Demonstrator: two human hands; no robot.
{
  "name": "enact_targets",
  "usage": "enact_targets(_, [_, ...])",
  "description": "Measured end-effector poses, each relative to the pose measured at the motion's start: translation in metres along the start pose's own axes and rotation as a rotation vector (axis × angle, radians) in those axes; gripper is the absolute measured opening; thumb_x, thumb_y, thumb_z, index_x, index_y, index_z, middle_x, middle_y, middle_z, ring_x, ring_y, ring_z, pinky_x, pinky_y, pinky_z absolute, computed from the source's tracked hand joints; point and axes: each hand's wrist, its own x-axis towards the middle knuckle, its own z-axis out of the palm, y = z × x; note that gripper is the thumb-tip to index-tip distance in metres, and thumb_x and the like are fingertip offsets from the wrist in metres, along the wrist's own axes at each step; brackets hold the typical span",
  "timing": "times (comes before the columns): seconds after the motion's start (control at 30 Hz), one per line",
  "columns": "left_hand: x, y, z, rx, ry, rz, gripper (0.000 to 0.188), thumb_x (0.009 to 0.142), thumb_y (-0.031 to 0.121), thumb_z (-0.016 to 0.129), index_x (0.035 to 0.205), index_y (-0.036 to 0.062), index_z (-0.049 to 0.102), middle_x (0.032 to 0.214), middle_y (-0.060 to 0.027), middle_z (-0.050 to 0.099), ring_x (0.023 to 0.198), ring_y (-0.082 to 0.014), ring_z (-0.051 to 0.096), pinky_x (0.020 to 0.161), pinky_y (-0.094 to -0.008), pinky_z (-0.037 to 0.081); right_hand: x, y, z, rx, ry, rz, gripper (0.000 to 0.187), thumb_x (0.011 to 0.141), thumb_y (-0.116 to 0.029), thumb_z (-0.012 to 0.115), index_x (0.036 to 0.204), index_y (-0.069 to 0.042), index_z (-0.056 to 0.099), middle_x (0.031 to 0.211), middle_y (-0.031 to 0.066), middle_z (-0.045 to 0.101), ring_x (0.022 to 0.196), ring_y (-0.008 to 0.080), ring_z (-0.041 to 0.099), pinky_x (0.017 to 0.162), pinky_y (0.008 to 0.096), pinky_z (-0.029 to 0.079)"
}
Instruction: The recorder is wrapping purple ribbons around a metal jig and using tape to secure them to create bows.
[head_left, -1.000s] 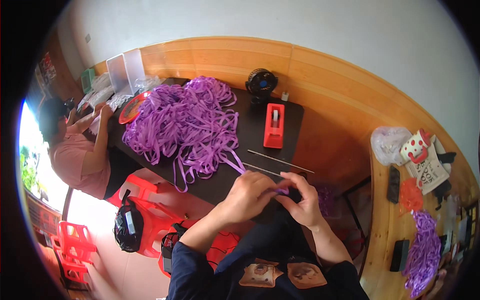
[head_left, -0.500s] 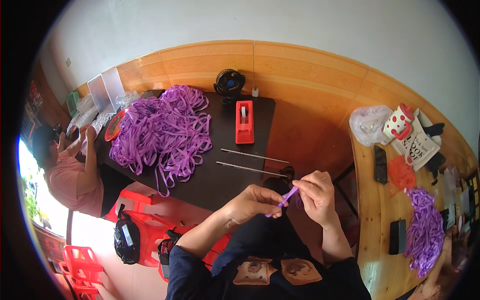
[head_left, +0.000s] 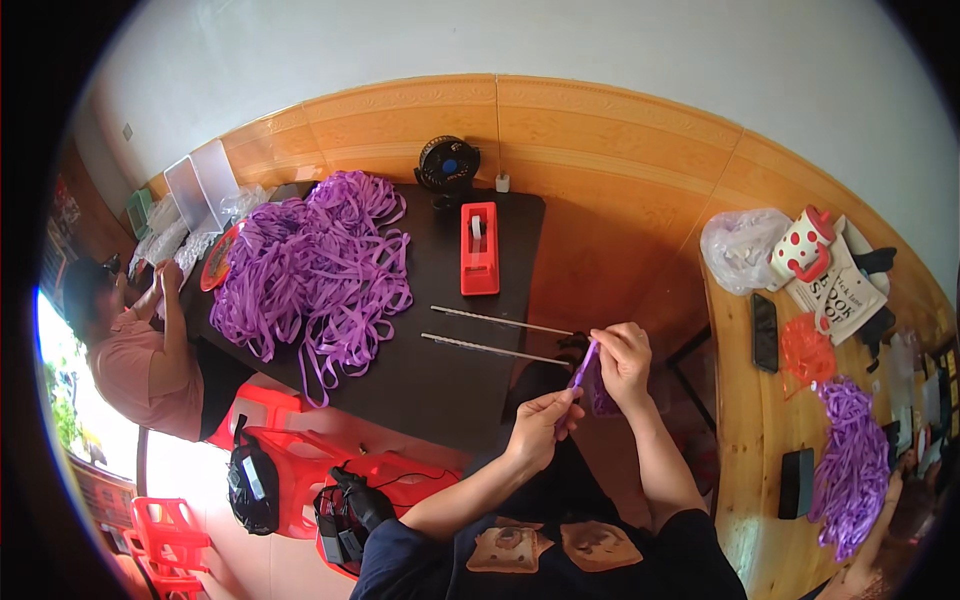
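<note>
A narrow purple ribbon [head_left: 587, 364] runs taut between my two hands, slanting up to the right, in front of the dark table's right end. My left hand [head_left: 543, 428] is closed on its lower end, thumb against fingers. The upper end is pinched by my right hand [head_left: 625, 362]. Left of my hands, two thin metal rods [head_left: 500, 320] lie on the dark table [head_left: 440, 385], their right ends reaching past its edge. A large tangled heap of purple ribbon [head_left: 320, 260] covers the table's left part. Behind the rods stands a red tape dispenser [head_left: 479, 272].
A small black fan [head_left: 447, 166] stands by the wall. On the right, a wooden table [head_left: 745, 440] carries a phone [head_left: 764, 333], a dotted cup [head_left: 803, 245], bags and more purple ribbon [head_left: 850, 470]. Red stools [head_left: 280, 450] stand at lower left. Another person [head_left: 140, 350] sits at far left.
My left hand has moved right and down, and my right hand slightly up and left. The ribbon between them now stands steeper, with more of it showing.
</note>
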Motion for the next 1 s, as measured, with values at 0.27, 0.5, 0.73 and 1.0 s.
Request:
enact_targets(0.27, [0.04,-0.022,-0.021,-0.017,0.284,0.145,0.018,0.091,0.018,0.062,0.104,0.0068,0.067,0.075,0.0012,0.062,0.057,-0.0033,0.049,0.048,-0.0167,0.033,0.008,0.038,0.058,0.086,0.018,-0.012,0.024,0.069,0.005,0.066,0.089,-0.007,0.068,0.076,0.0049,0.061,0.071,0.023,0.058,0.062,0.0336,0.044])
enact_targets(0.5, [0.059,-0.027,-0.031,-0.105,0.343,0.315,0.018,0.093,0.017,0.058,0.105,0.0061,0.065,0.076,0.0016,0.06,0.064,-0.0033,0.048,0.055,-0.0159,0.033,0.014,0.042,0.094,0.214,-0.008,0.022,0.017,0.077,0.006,0.064,0.091,-0.001,0.068,0.083,0.0103,0.061,0.075,0.0245,0.059,0.064,0.0319,0.052])
enact_targets(0.73, [0.059,-0.031,-0.036,-0.083,0.308,0.353,0.018,0.096,0.018,0.053,0.105,0.0059,0.063,0.076,0.001,0.06,0.064,-0.0048,0.048,0.057,-0.0174,0.035,-0.026,0.038,0.12,0.288,-0.087,0.222,0.014,0.068,0.002,0.063,0.082,-0.002,0.063,0.08,0.0125,0.06,0.076,0.0311,0.058,0.066,0.0387,0.045])
enact_targets(1.0, [-0.017,-0.045,-0.041,0.168,0.202,0.201,0.022,0.096,0.016,0.054,0.106,-0.0007,0.063,0.085,-0.006,0.066,0.074,-0.0103,0.06,0.067,-0.0206,0.046,-0.091,-0.025,0.089,0.421,-0.173,0.492,0.013,0.075,-0.008,0.068,0.087,-0.001,0.067,0.078,0.0109,0.062,0.074,0.0288,0.058,0.069,0.0363,0.043])
